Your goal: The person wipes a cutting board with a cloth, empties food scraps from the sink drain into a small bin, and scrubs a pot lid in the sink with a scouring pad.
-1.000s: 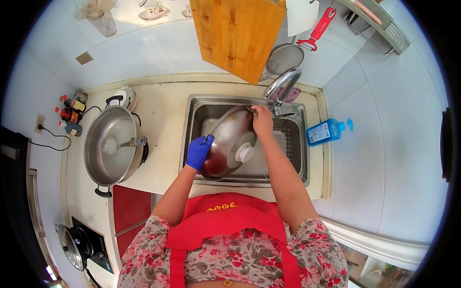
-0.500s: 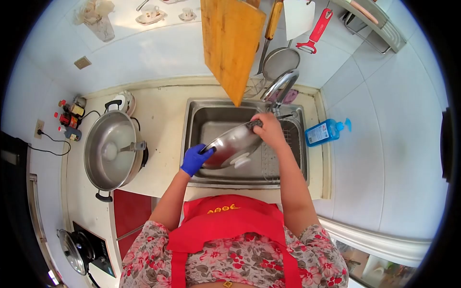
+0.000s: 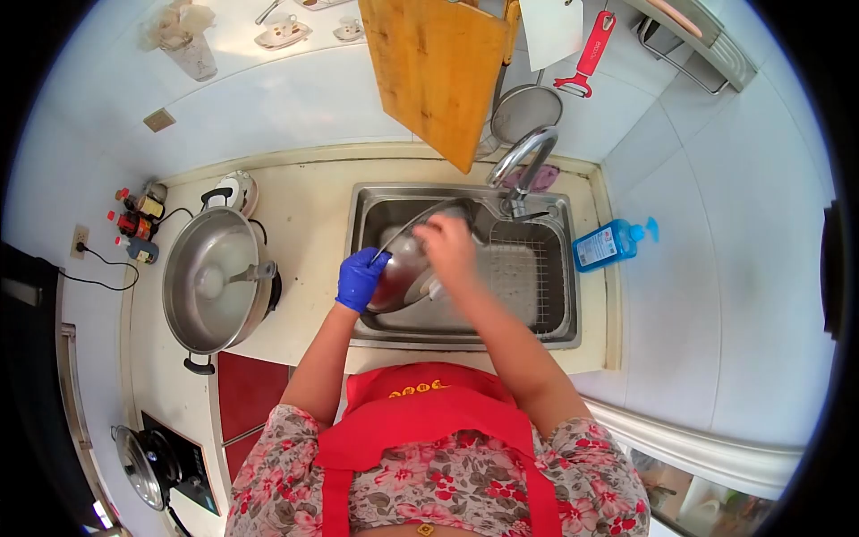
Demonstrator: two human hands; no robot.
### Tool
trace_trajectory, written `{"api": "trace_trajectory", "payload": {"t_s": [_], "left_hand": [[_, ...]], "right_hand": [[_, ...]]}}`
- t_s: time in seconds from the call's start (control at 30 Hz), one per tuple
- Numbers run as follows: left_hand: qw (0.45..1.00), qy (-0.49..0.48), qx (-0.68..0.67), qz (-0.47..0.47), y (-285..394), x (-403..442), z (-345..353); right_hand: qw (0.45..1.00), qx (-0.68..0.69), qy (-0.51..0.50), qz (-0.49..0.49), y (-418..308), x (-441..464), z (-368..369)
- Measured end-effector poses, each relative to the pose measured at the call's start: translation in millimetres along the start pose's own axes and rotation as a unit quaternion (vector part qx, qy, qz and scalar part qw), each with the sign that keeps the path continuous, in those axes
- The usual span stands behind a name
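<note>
Over the left part of the sink, a shiny metal pot lid (image 3: 400,267) with a whitish knob is tilted up on edge. My left hand (image 3: 360,279), in a blue glove, is closed on the lid's left rim. My bare right hand (image 3: 447,249) is at the lid's upper surface, smeared by motion. Its fingers are curled. The dark steel wool scrubber seen in it a moment earlier is hidden behind the fingers and blur now. Under the lid is the steel sink (image 3: 514,338).
A curved faucet (image 3: 530,148) rises behind the sink, with a wooden cutting board (image 3: 434,72) hanging close by. To the right stands a blue soap bottle (image 3: 607,246). A large steel pan (image 3: 183,286) holding a ladle is on the left counter.
My right hand has swept left and slightly down across the lid from its upper right edge. The lid has shifted a little left and tilts more steeply. My left hand keeps its hold.
</note>
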State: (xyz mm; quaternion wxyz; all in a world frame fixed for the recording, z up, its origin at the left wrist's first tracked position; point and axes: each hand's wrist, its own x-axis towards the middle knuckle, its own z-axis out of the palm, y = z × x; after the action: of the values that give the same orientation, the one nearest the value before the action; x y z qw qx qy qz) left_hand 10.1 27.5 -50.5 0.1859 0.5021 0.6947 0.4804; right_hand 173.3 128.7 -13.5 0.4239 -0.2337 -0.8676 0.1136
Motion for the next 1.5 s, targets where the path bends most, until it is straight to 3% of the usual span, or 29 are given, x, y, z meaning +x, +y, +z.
{"api": "trace_trajectory", "payload": {"t_s": [0.07, 0.1, 0.17, 0.23, 0.3, 0.33, 0.37, 0.4, 0.43, 0.47, 0.5, 0.57, 0.63, 0.7, 0.73, 0.77, 0.83, 0.9, 0.93, 1.0, 1.07, 1.2, 1.23, 1.3, 1.33, 1.37, 1.4, 1.47, 1.5], "left_hand": [[0.999, -0.029, -0.018, -0.035, 3.6, -0.5, -8.9], [0.995, -0.057, -0.036, -0.068, 5.0, -0.4, -11.4], [0.994, -0.043, -0.06, -0.085, 10.3, -3.2, -7.9], [0.993, -0.032, -0.07, -0.085, 7.4, -4.1, -0.5], [0.996, -0.026, -0.052, -0.062, -6.8, -1.2, 8.9], [0.996, -0.014, -0.062, -0.069, -7.4, -1.1, 11.3], [0.995, -0.002, -0.071, -0.073, -8.7, 0.9, 12.3], [0.995, -0.003, -0.071, -0.072, -7.0, 2.8, 10.8], [0.992, -0.026, -0.075, -0.099, -3.5, 2.5, 8.1], [0.987, -0.049, -0.079, -0.128, -0.6, 0.4, 5.1], [0.987, -0.048, -0.079, -0.129, 2.9, -2.1, 2.4], [0.983, -0.041, -0.118, -0.136, 8.9, -7.2, -1.2], [0.984, -0.041, -0.112, -0.131, 7.9, -8.6, 3.2], [0.985, -0.04, -0.107, -0.128, 0.4, -9.7, 10.2], [0.993, -0.004, -0.09, -0.08, -7.8, -9.8, 16.7], [0.996, 0.031, -0.072, -0.033, -11.9, -10.0, 20.7], [0.993, -0.006, -0.079, -0.083, 1.3, -9.8, 12.0], [0.986, -0.04, -0.086, -0.136, 11.5, -13.3, 4.2], [0.982, -0.045, -0.096, -0.158, 14.0, -14.0, 1.8], [0.977, -0.051, -0.106, -0.18, 12.5, -16.2, 0.4], [0.978, -0.007, -0.133, -0.161, 3.3, -17.8, 3.6], [0.978, 0.021, -0.104, -0.179, -15.6, -13.4, 9.7], [0.972, 0.045, -0.146, -0.18, -26.0, -10.8, 9.3], [0.963, 0.073, -0.187, -0.181, -36.5, -6.5, 8.6], [0.96, 0.07, -0.195, -0.186, -35.5, -6.3, 5.7], [0.958, 0.066, -0.201, -0.194, -34.6, -9.1, 2.5], [0.966, 0.053, -0.164, -0.191, -29.4, -11.0, -3.3], [0.968, 0.044, -0.135, -0.209, -15.4, -11.2, -5.3], [0.967, 0.032, -0.109, -0.227, -12.1, -11.1, -4.1]], "right_hand": [[0.993, -0.037, 0.016, 0.111, 24.4, 11.2, -5.6], [0.993, -0.037, 0.016, 0.111, 34.6, 8.9, -6.7], [0.968, -0.036, 0.056, 0.243, 51.6, 4.1, -2.7], [0.97, -0.056, 0.063, 0.227, 32.4, 8.6, 3.2], [0.929, 0.1, -0.014, 0.356, -6.3, 19.5, 10.0], [0.928, 0.099, -0.014, 0.358, -15.1, 13.4, 10.0], [0.987, 0.056, -0.012, 0.149, -22.7, 7.7, 10.2], [0.998, 0.009, -0.01, -0.067, -26.7, 6.3, 9.3], [0.998, 0.009, -0.011, -0.066, -26.1, 14.9, 0.5], [0.989, 0.072, -0.052, 0.12, -18.9, 27.2, -11.4], [0.94, 0.131, -0.09, 0.3, -8.1, 38.3, -21.1], [0.962, 0.04, 0.067, 0.263, 68.0, 3.3, 21.5], [0.975, -0.038, 0.049, 0.215, 53.1, 5.1, 6.1], [0.928, 0.131, 0.018, 0.349, 22.8, 16.0, 9.8], [0.949, 0.075, -0.064, 0.3, 0.5, 20.1, 7.1], [0.949, 0.075, -0.064, 0.301, -8.7, 13.3, 9.8], [0.998, 0.029, -0.002, -0.047, -18.6, 1.8, 13.9], [0.999, 0.022, -0.006, -0.044, 7.7, 2.1, 15.4], [0.986, 0.091, -0.028, 0.14, 27.5, 9.0, 12.3], [0.933, 0.157, -0.05, 0.318, 51.1, 0.7, 13.8], [0.974, -0.035, 0.059, 0.216, 66.1, -12.6, 23.1], [0.992, 0.039, 0.003, 0.119, -30.8, -21.3, 31.4], [0.992, 0.038, 0.003, 0.119, -38.4, -28.7, 32.1], [0.994, 0.105, -0.027, 0.021, -46.3, -36.4, 34.9], [0.993, 0.071, -0.07, 0.058, -39.1, -26.8, 32.9], [0.95, 0.166, -0.05, 0.258, -24.4, -12.7, 30.6], [0.859, 0.25, -0.027, 0.446, -12.8, 8.3, 21.9], [0.982, 0.016, 0.024, 0.189, 19.9, 11.3, 21.5], [0.981, 0.016, 0.024, 0.189, 20.1, 20.0, 20.5]]}}
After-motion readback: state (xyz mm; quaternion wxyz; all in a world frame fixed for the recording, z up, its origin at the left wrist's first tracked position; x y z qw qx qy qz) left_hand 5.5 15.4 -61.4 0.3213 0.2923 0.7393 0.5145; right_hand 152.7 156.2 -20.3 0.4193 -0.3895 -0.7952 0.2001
